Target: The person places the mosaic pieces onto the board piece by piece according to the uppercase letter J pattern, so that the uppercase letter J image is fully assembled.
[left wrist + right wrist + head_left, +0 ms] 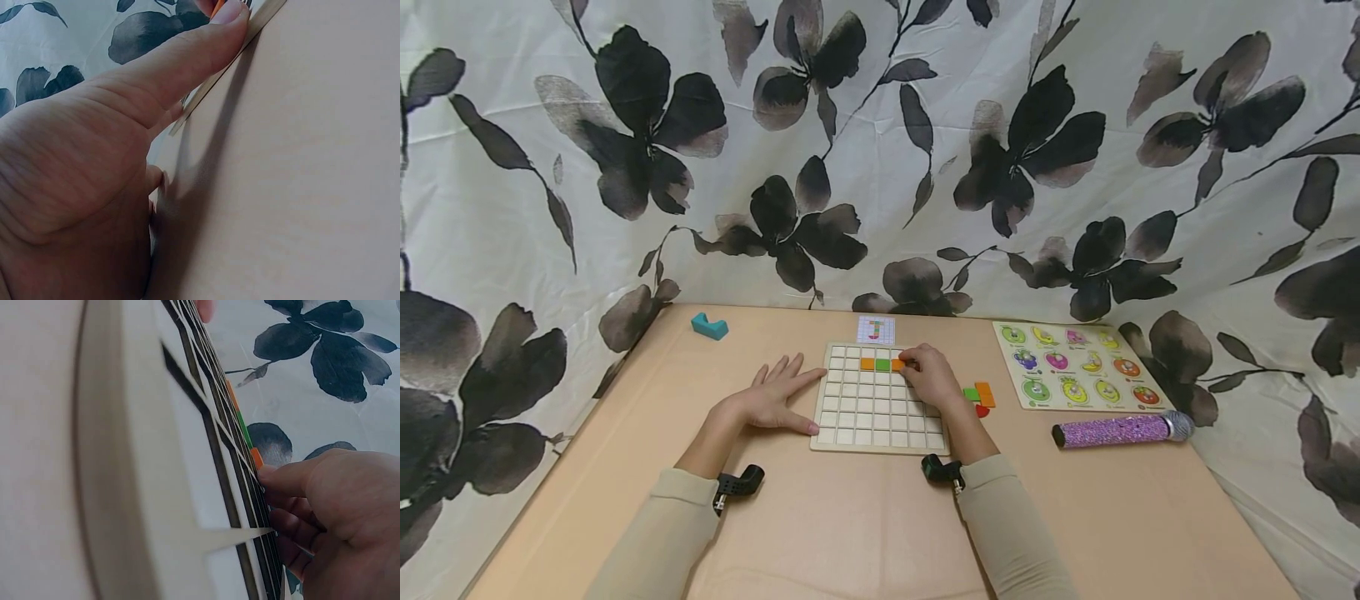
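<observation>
A pale grid board (848, 415) lies on the table, divided into small square cells. In its upper part an orange square tile (867, 364), a green tile (882, 365) and a second orange tile (897, 365) form a row. My right hand (931, 380) pinches that second orange tile at the row's right end; in the right wrist view the thumb (275, 478) is right at the tile's edge. Spread out flat at the board's left side is my left hand (775, 397), its thumb and index fingertips at the frame. Just above the board sits a small pattern card (876, 330).
Right of the board lie a green tile (972, 394), an orange piece (986, 395) and a red piece (982, 411). Farther right are a fruit picture sheet (1060, 367) and a glittery purple microphone (1116, 431). A teal block (710, 327) stands back left. Floral cloth (895, 167) hangs behind.
</observation>
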The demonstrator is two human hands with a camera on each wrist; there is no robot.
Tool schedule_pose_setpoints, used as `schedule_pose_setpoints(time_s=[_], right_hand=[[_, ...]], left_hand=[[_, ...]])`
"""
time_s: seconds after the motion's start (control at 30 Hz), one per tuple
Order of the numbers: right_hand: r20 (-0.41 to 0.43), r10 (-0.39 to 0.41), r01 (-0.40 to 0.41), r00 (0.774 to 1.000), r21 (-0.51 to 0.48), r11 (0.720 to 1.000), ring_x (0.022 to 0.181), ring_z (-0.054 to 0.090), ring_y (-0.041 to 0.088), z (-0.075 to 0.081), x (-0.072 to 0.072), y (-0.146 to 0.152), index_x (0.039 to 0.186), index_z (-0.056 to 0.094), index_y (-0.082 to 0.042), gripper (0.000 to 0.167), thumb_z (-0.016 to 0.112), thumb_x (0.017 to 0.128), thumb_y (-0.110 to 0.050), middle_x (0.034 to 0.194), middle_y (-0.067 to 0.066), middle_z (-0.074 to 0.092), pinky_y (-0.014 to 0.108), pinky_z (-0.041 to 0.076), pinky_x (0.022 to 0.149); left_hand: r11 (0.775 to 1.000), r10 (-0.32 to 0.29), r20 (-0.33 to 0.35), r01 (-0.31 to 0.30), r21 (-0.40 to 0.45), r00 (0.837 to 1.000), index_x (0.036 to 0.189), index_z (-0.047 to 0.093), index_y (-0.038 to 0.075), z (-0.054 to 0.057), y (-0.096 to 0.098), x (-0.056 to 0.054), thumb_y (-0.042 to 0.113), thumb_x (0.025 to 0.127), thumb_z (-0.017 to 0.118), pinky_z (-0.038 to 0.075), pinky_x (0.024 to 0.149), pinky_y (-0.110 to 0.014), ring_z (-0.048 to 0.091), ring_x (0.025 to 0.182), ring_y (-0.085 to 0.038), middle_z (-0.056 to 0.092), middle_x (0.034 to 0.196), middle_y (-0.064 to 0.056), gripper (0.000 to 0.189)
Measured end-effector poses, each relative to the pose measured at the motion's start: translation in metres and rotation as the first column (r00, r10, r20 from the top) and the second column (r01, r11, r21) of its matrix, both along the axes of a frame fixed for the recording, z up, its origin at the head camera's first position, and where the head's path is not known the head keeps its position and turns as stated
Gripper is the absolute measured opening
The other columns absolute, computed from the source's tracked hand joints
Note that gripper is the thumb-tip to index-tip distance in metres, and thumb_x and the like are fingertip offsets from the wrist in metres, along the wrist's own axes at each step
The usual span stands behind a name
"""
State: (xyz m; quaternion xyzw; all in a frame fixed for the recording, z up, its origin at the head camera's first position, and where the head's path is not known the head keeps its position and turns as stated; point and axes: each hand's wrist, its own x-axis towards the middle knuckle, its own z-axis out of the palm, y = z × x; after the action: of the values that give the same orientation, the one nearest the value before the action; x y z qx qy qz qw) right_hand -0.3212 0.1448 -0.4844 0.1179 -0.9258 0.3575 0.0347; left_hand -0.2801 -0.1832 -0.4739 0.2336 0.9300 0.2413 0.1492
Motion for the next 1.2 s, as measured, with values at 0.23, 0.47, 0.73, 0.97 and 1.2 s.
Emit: schedule_pose_setpoints(time_s=[0.23,0.47,0.73,0.97,1.2], right_hand=[[-0.034,0.016,-0.015,0.999,0.008,1.0,0.097,0.059,0.024,-0.0031,-0.0024,-0.0004,0.126,0.073,-0.002,0.028,0.071,0.098,-0.008,0.114,0.012,0.068,0.041,0.054,0.092],[-0.054,0.029,-0.028,0.998,0.029,0.999,0.099,0.061,0.025,-0.0033,-0.0033,-0.0004,0.126,0.074,-0.002,0.029,0.071,0.098,-0.007,0.114,0.013,0.068,0.041,0.054,0.093],[-0.043,0.034,-0.032,0.999,0.039,0.999,0.097,0.06,0.024,-0.0045,-0.0043,0.0002,0.126,0.074,-0.003,0.028,0.07,0.099,-0.008,0.113,0.012,0.068,0.04,0.054,0.091],[-0.039,0.035,-0.034,0.999,0.045,0.998,0.093,0.058,0.023,-0.0041,-0.0046,0.0008,0.125,0.075,-0.004,0.028,0.071,0.098,-0.009,0.11,0.011,0.067,0.038,0.052,0.087],[-0.026,0.04,-0.038,0.999,0.054,0.998,0.091,0.055,0.023,-0.0025,-0.0024,0.0011,0.127,0.074,-0.003,0.029,0.071,0.099,-0.01,0.11,0.011,0.066,0.036,0.05,0.083]], left_hand=[[1.0,0.001,0.001,-0.001,-0.004,1.0,0.165,0.031,0.024,0.0025,0.0,-0.0003,0.064,0.078,0.082,-0.008,0.122,-0.074,-0.007,0.159,-0.05,-0.001,0.174,-0.025,0.109],[1.0,0.003,-0.004,-0.003,0.014,1.0,0.164,0.033,0.022,0.0039,0.0,0.0009,0.06,0.079,0.084,-0.007,0.122,-0.074,-0.006,0.159,-0.051,0.0,0.173,-0.027,0.107],[1.0,0.001,-0.01,0.0,0.009,1.0,0.164,0.032,0.021,0.0033,0.0003,0.0,0.06,0.079,0.084,-0.006,0.121,-0.075,-0.005,0.159,-0.052,0.002,0.173,-0.028,0.107],[1.0,0.0,-0.001,0.0,0.013,1.0,0.164,0.032,0.021,0.004,0.0011,0.0005,0.06,0.079,0.084,-0.007,0.121,-0.074,-0.006,0.159,-0.052,0.001,0.173,-0.027,0.107],[1.0,0.005,0.016,-0.005,0.012,1.0,0.165,0.032,0.024,0.003,0.0011,0.0003,0.062,0.078,0.083,-0.009,0.122,-0.073,-0.007,0.16,-0.049,-0.001,0.174,-0.025,0.108]])
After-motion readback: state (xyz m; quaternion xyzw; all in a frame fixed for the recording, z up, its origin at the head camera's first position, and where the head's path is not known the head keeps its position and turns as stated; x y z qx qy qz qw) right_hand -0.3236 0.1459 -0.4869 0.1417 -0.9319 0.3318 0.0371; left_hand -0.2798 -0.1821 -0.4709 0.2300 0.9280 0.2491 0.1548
